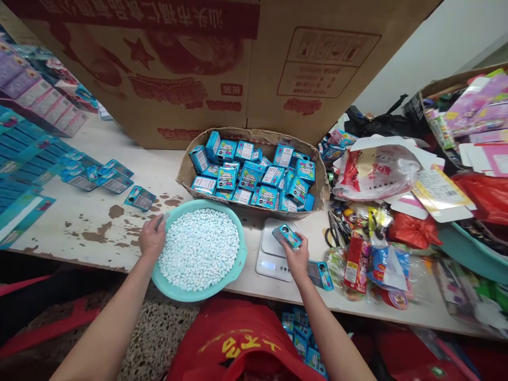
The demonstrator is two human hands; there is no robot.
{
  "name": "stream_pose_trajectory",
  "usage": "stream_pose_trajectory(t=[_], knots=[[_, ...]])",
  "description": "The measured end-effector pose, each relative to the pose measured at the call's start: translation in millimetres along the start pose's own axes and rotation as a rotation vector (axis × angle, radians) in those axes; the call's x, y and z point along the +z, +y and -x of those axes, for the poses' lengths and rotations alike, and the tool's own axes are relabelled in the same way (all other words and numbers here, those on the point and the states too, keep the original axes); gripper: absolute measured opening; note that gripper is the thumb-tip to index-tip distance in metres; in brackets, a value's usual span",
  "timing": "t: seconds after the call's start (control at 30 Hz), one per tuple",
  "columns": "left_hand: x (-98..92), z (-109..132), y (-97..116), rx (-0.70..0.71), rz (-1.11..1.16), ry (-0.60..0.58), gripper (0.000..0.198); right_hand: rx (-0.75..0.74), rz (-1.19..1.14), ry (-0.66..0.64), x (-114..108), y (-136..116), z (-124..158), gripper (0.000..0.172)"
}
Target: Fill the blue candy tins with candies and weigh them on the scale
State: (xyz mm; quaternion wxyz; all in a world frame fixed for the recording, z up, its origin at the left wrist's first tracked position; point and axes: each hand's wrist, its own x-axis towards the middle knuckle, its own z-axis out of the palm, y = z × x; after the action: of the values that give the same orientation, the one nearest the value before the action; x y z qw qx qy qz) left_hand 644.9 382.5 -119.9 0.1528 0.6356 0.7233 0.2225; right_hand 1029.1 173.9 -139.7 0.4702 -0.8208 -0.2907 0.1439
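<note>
My right hand [297,256] is closed around a small blue candy box [289,236], holding it over the white digital scale [265,264] with its lit display. At the left rim of a mint-green basin [242,259] is my left hand [153,236], its fingers curled by a small greyish thing I cannot make out. Pale, small round candies [200,248] fill the basin, which sits at the table's front edge. Just behind, a cut-down cardboard tray [254,132] holds many blue candy boxes [251,175]. Another blue box [320,275] lies flat right of the scale.
A big cardboard carton [246,69] stands at the back. Flattened blue boxes [139,198] and stacked blue cartons [27,148] are on the left of the table [107,233]. Scissors [335,233], candy packets [357,262] and a plastic bag [377,169] crowd the right.
</note>
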Motion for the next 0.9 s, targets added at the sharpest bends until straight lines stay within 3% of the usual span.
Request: stream_pose_trajectory(t=[0.1, 0.2, 0.27, 0.37, 0.4, 0.5, 0.57, 0.7, 0.8, 0.9], knots=[[-2.6, 4.7, 9.2, 0.006, 0.021, 0.11, 0.041, -0.023, 0.001, -0.009, 0.9, -9.5, -3.8, 0.055], [0.3, 28.6, 38.6, 0.047, 0.232, 0.187, 0.041, -0.112, 0.006, -0.05, -4.9, -30.4, 0.2, 0.048], [4.4, 54.4, 70.8, 0.001, 0.545, 0.049, 0.041, -0.186, 0.006, -0.117, -8.5, -52.6, 4.9, 0.043], [7.5, 88.8, 125.4, -0.291, 1.104, -0.387, 0.053, -0.342, 0.021, -0.251, -6.6, -95.3, 14.1, 0.038], [6.7, 95.7, 141.2, -0.389, 1.243, -0.475, 0.058, -0.411, 0.034, -0.292, -3.3, -109.7, 17.8, 0.036], [0.0, 102.4, 170.8, -0.491, 1.552, -0.593, 0.063, -0.592, 0.098, -0.411, 14.8, -143.6, 29.3, 0.033], [-4.4, 100.3, 175.3, -0.544, 1.612, -0.548, 0.055, -0.65, 0.142, -0.489, 30.7, -154.8, 35.7, 0.035], [-8.0, 93.7, 166.0, -0.79, 1.688, -0.382, 0.036, -0.686, 0.182, -0.58, 52.5, -158.3, 43.2, 0.037], [-7.9, 88.8, 160.1, -0.856, 1.796, -0.391, 0.032, -0.669, 0.187, -0.581, 54.7, -156.4, 45.4, 0.035], [-4.8, 84.5, 159.5, -0.95, 1.744, -0.397, 0.028, -0.637, 0.229, -0.585, 53.5, -154.3, 45.3, 0.033]])
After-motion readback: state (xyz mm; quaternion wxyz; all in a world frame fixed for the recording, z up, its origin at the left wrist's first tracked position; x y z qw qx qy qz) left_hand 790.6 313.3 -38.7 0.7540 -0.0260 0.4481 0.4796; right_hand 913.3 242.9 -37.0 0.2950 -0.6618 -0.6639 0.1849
